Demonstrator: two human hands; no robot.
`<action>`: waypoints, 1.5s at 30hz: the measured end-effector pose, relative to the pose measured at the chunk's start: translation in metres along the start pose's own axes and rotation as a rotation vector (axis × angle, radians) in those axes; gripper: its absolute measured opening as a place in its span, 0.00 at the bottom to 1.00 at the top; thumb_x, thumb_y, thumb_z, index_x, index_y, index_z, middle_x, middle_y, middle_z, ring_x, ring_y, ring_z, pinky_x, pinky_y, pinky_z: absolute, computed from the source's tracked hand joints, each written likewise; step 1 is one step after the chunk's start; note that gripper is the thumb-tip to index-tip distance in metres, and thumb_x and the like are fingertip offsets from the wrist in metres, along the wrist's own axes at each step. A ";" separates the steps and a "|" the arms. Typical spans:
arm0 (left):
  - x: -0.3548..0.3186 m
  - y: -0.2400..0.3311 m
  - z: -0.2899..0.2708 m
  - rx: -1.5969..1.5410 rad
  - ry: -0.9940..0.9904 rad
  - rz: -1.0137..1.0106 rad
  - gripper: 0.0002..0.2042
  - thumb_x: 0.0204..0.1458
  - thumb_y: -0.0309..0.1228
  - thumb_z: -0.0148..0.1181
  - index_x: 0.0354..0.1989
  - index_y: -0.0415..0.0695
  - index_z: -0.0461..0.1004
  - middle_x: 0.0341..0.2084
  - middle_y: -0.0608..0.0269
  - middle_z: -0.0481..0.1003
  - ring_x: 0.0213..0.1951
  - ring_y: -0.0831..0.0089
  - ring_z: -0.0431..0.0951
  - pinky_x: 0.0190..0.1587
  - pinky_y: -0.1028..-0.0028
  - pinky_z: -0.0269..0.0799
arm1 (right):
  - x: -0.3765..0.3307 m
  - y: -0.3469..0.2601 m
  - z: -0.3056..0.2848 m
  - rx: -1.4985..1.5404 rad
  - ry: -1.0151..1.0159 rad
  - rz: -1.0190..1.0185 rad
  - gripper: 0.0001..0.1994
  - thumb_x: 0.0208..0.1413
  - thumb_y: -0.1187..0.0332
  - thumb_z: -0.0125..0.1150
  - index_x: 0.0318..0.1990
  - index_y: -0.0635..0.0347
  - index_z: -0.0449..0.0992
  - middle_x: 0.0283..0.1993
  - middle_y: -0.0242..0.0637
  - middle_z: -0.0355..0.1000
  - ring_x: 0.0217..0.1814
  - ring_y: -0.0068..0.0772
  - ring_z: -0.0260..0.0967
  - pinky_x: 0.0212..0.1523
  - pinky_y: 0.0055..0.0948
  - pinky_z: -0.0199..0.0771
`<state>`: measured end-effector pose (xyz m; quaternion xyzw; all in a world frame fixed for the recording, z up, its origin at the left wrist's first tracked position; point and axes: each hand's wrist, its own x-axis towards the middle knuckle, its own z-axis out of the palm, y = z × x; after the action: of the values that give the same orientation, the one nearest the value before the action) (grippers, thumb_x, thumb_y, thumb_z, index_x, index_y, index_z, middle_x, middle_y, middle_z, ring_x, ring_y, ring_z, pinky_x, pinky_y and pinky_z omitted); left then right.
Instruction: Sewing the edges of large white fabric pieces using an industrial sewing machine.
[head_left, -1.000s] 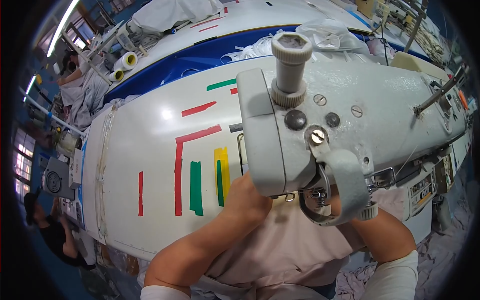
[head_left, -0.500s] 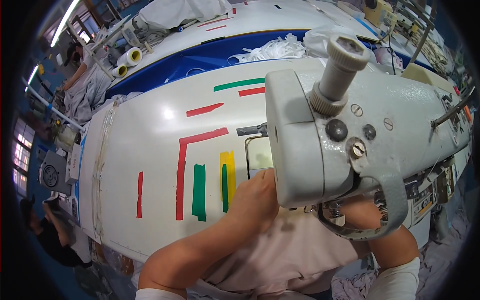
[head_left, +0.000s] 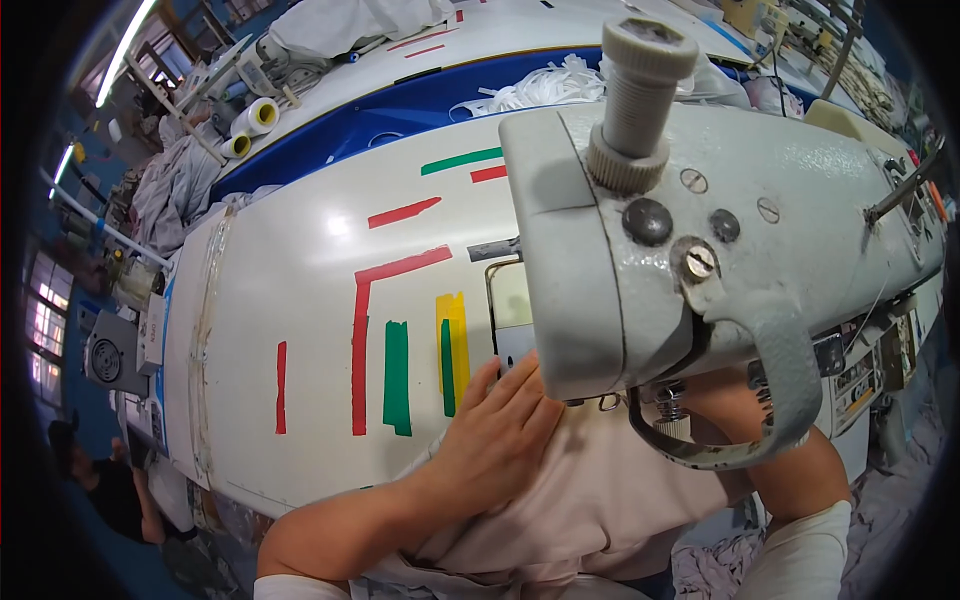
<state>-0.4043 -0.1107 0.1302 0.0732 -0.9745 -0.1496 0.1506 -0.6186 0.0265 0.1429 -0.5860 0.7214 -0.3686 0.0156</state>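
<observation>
A grey-white sewing machine (head_left: 570, 270) fills the right half of the view, with a tall knurled knob on top and a curved metal lever at its front. Pale pink cloth (head_left: 640, 500) lies over the table's near edge and hangs toward me, running under the machine head. My left hand (head_left: 495, 430) rests on this cloth, left of the machine head, its fingers stretched out together and pointing at the metal plate; the fingertips meet the head's lower edge. Behind the lever, my right hand (head_left: 716, 402) is mostly covered by the machine, and its fingers are hidden.
Red, green and yellow tape strips (head_left: 397, 375) mark the white table (head_left: 250, 290). Beyond its far edge runs a blue trough (head_left: 340, 155) with white strips (head_left: 540, 90) heaped above it. Yellow-cored rolls (head_left: 262, 117) stand at the far left. A person (head_left: 115, 490) sits at the left.
My left hand has gone from curled fingers at the machine head to straightened fingers, slightly lower and to the left. The machine appears a little further left and higher in view.
</observation>
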 end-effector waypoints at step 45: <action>-0.006 0.008 -0.006 -0.069 -0.138 -0.044 0.17 0.52 0.29 0.53 0.51 0.40 0.66 0.52 0.53 0.67 0.63 0.56 0.61 0.62 0.51 0.51 | -0.008 -0.003 0.018 0.322 0.151 0.044 0.13 0.50 0.68 0.59 0.44 0.62 0.75 0.47 0.44 0.74 0.49 0.40 0.72 0.52 0.39 0.70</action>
<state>-0.3974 -0.1037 0.1366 0.0791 -0.9749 -0.1913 0.0823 -0.6057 0.0244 0.1280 -0.5308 0.6647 -0.5219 0.0630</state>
